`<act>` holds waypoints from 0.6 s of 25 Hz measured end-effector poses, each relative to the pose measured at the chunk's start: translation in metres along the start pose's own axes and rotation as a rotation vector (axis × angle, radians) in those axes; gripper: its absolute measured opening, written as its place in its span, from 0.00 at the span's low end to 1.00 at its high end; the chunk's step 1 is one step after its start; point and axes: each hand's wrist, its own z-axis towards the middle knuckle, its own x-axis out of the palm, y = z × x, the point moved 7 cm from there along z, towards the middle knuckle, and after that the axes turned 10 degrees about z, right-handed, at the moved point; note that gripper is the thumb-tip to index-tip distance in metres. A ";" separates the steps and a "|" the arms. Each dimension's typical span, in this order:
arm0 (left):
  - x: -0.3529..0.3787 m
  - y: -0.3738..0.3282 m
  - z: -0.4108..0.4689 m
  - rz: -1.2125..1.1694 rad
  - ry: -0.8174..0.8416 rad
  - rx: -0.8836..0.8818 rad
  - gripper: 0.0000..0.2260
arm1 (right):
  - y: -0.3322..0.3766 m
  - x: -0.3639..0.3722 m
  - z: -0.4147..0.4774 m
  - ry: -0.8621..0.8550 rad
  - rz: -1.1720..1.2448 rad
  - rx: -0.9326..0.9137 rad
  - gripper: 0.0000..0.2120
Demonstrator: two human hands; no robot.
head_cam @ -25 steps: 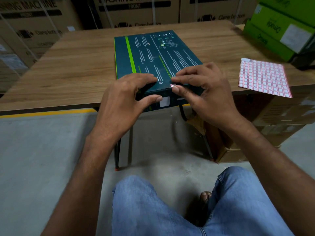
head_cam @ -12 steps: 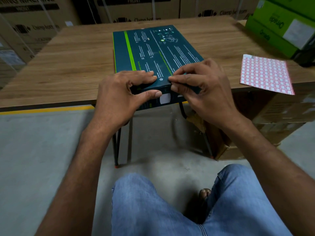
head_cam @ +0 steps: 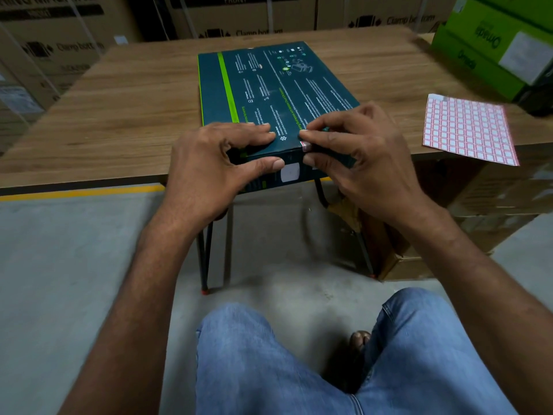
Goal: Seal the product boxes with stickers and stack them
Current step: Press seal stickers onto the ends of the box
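Your product box lies flat on the wooden table, its long side running from the near edge towards the far one, and its near end juts out past the near edge. It is dark teal, with a bright green stripe along its left side and small print over the top face.

Your left hand grips that near end: the fingers lie across the top face and the thumb presses the end face, just left of a white label.

Your right hand is curled round the same end from the right. Its forefinger and thumb pinch a small red-and-white sticker that folds over the box's top near edge – the fingertip on top, the thumb below.

The sticker sheet, a grid of red-framed squares, lies near the table's near right corner, overhanging the edge and well apart from the box. Green boxes are stacked at the far right corner, and brown cartons stand behind the table.
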 end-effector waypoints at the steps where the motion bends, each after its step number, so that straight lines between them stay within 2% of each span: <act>1: 0.000 0.000 0.000 -0.004 0.000 -0.001 0.20 | -0.001 -0.001 -0.002 -0.004 0.011 0.010 0.15; 4: 0.000 0.001 0.001 -0.018 0.000 0.000 0.20 | -0.001 -0.004 -0.005 -0.085 0.083 0.036 0.11; 7: 0.002 0.004 0.000 -0.030 0.003 -0.001 0.20 | 0.000 -0.003 -0.005 -0.062 0.040 0.044 0.13; 10: 0.003 0.004 -0.001 -0.049 -0.005 -0.001 0.18 | -0.004 -0.011 -0.010 -0.052 0.074 0.172 0.20; 13: 0.006 0.005 -0.005 -0.078 -0.019 -0.040 0.16 | -0.006 -0.025 -0.016 -0.161 0.090 0.282 0.18; 15: 0.008 0.003 -0.008 -0.067 -0.019 -0.038 0.17 | -0.010 -0.029 -0.018 -0.172 0.092 0.361 0.19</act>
